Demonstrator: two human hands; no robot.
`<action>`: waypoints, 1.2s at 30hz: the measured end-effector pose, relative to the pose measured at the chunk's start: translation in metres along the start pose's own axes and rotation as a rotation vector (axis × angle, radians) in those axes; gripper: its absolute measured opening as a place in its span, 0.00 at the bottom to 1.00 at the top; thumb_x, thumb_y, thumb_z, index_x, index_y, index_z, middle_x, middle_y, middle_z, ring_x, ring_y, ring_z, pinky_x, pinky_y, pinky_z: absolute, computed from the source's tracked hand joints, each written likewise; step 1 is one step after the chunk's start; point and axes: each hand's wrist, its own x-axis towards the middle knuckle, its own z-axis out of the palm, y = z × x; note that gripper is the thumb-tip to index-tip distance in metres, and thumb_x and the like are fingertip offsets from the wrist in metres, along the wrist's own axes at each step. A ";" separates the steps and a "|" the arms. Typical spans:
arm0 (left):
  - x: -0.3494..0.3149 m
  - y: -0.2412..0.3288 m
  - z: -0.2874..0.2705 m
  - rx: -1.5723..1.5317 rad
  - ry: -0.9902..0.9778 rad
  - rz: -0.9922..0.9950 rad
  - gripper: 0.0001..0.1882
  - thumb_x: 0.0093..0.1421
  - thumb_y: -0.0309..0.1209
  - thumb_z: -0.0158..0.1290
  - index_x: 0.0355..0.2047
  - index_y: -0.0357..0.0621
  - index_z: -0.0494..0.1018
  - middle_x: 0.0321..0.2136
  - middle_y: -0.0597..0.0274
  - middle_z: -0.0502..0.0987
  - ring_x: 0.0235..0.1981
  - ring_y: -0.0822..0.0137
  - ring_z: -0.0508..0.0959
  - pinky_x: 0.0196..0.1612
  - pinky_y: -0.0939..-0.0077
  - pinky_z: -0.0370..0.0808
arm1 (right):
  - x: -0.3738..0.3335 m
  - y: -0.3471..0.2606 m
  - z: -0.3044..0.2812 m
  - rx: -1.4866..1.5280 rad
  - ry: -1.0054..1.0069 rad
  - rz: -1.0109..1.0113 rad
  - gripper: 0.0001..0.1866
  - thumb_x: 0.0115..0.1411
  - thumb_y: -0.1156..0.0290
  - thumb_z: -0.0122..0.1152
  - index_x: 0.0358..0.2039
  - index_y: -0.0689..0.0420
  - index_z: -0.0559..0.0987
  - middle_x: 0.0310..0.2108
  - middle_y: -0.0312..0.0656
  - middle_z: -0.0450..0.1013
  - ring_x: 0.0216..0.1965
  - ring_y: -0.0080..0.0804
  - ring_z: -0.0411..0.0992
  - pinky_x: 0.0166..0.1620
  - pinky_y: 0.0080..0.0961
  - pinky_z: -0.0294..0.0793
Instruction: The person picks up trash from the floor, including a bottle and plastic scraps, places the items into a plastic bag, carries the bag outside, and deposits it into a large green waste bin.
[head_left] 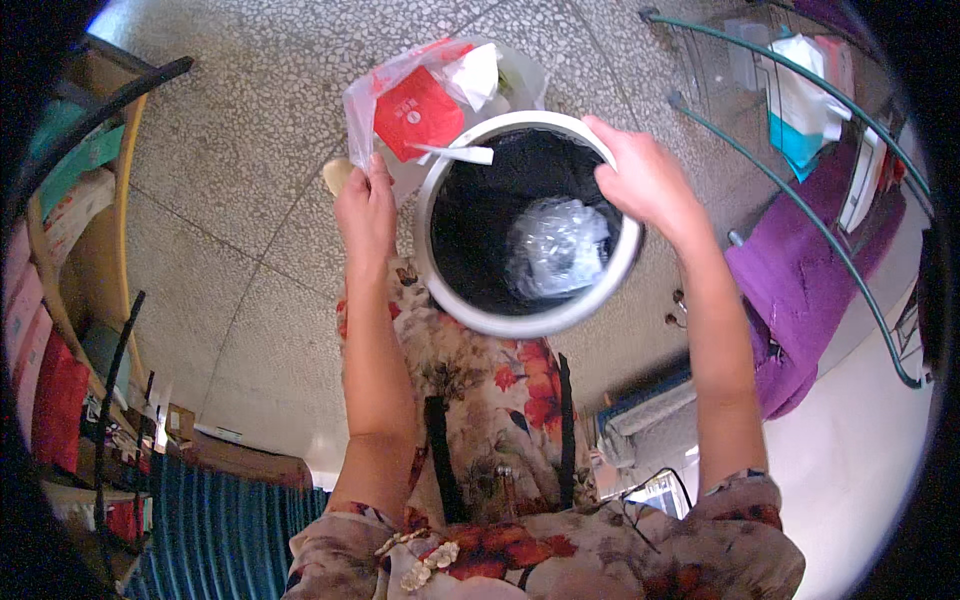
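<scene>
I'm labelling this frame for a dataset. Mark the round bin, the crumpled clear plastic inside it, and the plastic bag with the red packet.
round bin (470, 312), head view, on its pale front rim.
crumpled clear plastic (556, 246), head view, on its middle.
plastic bag (362, 105), head view, on its clear left side.

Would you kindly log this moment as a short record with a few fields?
Left hand: left hand grips the edge of a clear plastic bag holding red-and-white wrappers
Right hand: right hand holds the rim of the round white bin
Bin contents: crumpled clear plastic against a black inside
Bag position: just beyond the bin, at its far-left rim
Floor: speckled stone floor
Nearby: purple cloth on a green wire rack to the right
</scene>
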 end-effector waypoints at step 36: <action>0.001 0.070 0.053 -0.589 -0.159 0.015 0.16 0.64 0.38 0.48 0.26 0.38 0.70 0.15 0.72 0.61 0.16 0.79 0.60 0.20 0.83 0.56 | -0.063 0.121 0.214 1.839 1.026 0.744 0.19 0.57 0.73 0.58 0.44 0.56 0.59 0.36 0.43 0.67 0.28 0.32 0.72 0.21 0.24 0.78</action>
